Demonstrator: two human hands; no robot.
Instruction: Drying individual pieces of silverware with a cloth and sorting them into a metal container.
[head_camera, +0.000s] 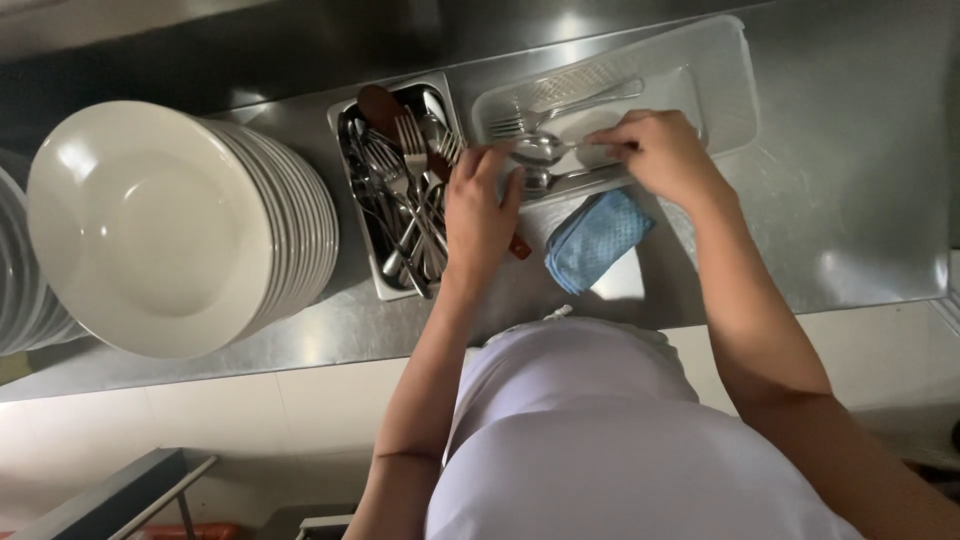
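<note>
Over the clear plastic tray (720, 70), I see my right hand (660, 150) pinching a spoon (545, 150) by its handle — the left hand (480, 215) touches its bowl, fingers loosely curled, beside the metal cutlery bin (395, 270); a blue cloth (595, 240) lies just below.

Two stacks of white plates (170, 225) at nine o'clock, one cut off by the edge. One metal tub of cutlery (395, 190), too tangled to count. One clear tray (720, 70) at one o'clock holding perhaps three pieces. One blue cloth (595, 238).
</note>
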